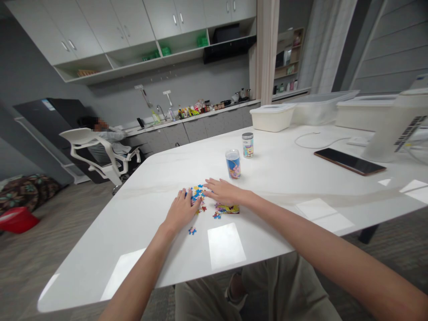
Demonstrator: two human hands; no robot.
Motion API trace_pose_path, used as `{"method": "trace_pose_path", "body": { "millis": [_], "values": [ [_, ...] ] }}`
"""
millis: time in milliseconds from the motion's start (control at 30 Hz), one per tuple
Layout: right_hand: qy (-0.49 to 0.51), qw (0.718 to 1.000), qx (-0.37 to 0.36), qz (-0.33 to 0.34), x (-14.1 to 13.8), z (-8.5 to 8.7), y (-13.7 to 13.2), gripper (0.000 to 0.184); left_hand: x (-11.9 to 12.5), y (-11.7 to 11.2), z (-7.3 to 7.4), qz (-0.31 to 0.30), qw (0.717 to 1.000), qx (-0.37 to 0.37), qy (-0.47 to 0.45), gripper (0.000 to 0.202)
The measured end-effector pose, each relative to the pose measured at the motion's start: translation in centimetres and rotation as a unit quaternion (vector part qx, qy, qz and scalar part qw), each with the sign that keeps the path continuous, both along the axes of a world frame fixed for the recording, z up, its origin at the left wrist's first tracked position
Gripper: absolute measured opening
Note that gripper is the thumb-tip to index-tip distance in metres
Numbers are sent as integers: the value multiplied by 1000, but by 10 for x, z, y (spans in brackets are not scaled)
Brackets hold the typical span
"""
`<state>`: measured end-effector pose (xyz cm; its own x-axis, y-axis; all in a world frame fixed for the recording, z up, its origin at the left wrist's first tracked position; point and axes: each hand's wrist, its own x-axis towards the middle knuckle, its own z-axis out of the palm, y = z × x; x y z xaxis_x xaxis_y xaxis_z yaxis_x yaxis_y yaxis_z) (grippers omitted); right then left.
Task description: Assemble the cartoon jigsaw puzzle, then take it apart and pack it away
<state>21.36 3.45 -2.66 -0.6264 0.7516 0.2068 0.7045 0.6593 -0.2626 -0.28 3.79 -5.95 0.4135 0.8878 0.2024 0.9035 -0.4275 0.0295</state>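
A small heap of coloured jigsaw pieces [198, 193] lies on the white table [160, 178]. My left hand [182, 209] rests flat on the heap's near left side, fingers stretched out. My right hand [222, 191] lies flat over the right side of the heap, fingers spread and pointing left. A joined patch of puzzle [227, 208] sits just under my right wrist. One loose piece [191, 230] lies apart, nearer to me. Neither hand holds anything.
Behind the heap stand a blue printed can [233, 163] and a smaller can [248, 145]. Farther right lie a dark phone [349, 161], a white cable [314, 140], white plastic bins [272, 117] and a white appliance [394, 127]. A person sits in a white chair [96, 149] at the back left.
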Motion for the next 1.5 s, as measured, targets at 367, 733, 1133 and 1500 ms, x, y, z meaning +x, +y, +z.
{"method": "trace_pose_path", "body": {
  "millis": [367, 733, 1133, 1500],
  "values": [
    [-19, 996, -74, -46, 39, 24, 11, 34, 18, -21, 45, -191, 975, -113, -26, 45],
    [15, 971, -239, 26, 42, 32, 7, 51, 32, -32, 48, -316, 940, -116, -57, 29],
    [18, 964, -264, 25, 44, 20, 16, 29, 30, -28, 46, -340, 931, -93, -97, 13],
    [-1, 976, -215, 43, 46, 21, 16, 39, 26, -20, 46, -250, 962, 46, -95, 20]
  ]
}}
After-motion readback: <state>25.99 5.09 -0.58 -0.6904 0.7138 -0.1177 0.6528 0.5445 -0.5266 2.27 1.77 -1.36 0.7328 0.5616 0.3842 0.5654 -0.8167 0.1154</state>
